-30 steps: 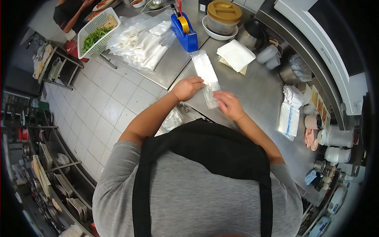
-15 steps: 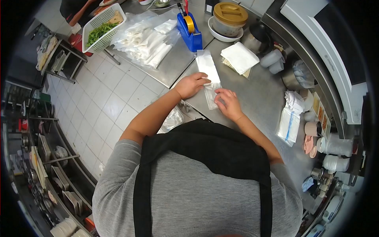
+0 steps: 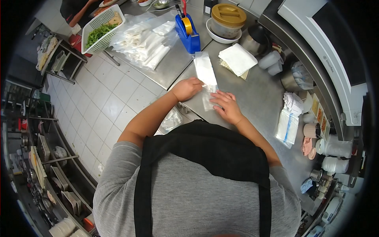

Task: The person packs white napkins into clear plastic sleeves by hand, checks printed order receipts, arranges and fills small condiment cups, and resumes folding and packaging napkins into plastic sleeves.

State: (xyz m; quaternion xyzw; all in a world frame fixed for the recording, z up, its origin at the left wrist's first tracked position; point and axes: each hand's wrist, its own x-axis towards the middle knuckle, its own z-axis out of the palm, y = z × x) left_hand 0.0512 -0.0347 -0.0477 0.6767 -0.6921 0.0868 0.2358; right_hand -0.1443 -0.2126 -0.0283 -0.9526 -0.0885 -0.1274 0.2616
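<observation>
A long clear plastic sleeve with a folded white napkin [image 3: 205,71] inside lies on the steel table [image 3: 252,106]. My left hand [image 3: 188,89] is at its left edge, fingers drawn together on the plastic; what they pinch is too small to make out. Over the sleeve's lower, clear part rests my right hand [image 3: 227,105], its fingers spread. Beyond the sleeve stands a blue tape dispenser [image 3: 188,37] with yellow tape. A pile of wrapped white napkins [image 3: 144,43] lies to the left, and a stack of loose white napkins [image 3: 238,58] to the right.
A white basket of greens [image 3: 102,29] sits at the back left, near a co-worker's arm [image 3: 81,14]. At the back, a gold-lidded container [image 3: 228,20] stands in a white bowl. White packets with a blue stripe [image 3: 287,125] lie at the right, beside cups and tubs.
My right hand has shifted left onto the sleeve's lower part, its fingers spreading. My left hand has pulled back slightly toward the sleeve's left edge. The camera view has tilted a little.
</observation>
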